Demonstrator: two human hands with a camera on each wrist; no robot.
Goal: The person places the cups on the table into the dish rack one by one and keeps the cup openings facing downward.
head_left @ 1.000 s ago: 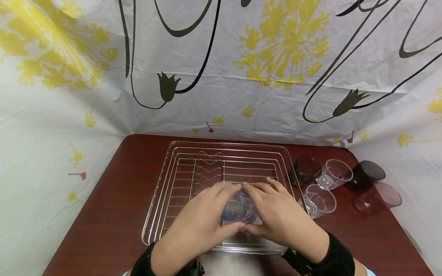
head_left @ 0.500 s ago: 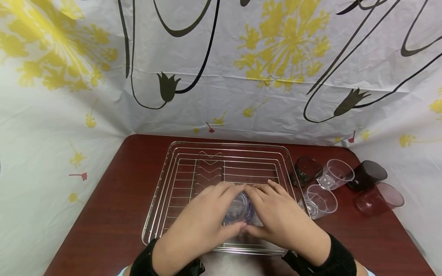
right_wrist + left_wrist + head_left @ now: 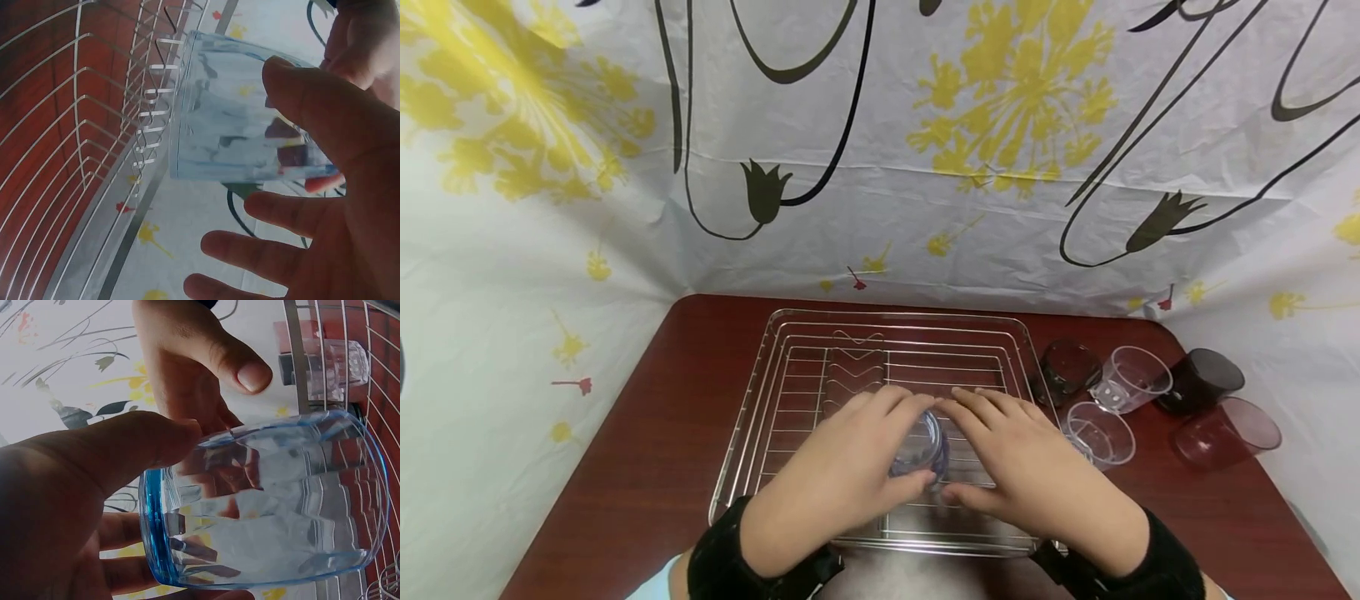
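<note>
A clear, blue-tinted drinking glass point(image 3: 919, 446) is turned base up, its rim facing the wire dish rack point(image 3: 895, 312). My left hand point(image 3: 842, 454) holds it near the thick base; in the left wrist view the thumb lies on one side, with fingers passing behind the blue base point(image 3: 156, 519). On the other side, my right hand point(image 3: 1018, 458) stands beside the glass with its fingers spread. Its thumb point(image 3: 294, 87) overlaps the glass in the right wrist view, while the other fingers point(image 3: 250, 250) extend apart from it.
Right of the rack stand several more cups on the dark red table point(image 3: 625, 450): a dark glass point(image 3: 1070, 371), two clear glasses point(image 3: 1131, 379), a black cup point(image 3: 1202, 379) and a pinkish glass point(image 3: 1225, 433). A patterned sheet point(image 3: 880, 208) hangs around the table.
My right hand has drawn off to the right, so its thumb and fingertips have parted from the left hand's. The left hand stays at the glass, and more of the rack shows between the hands.
</note>
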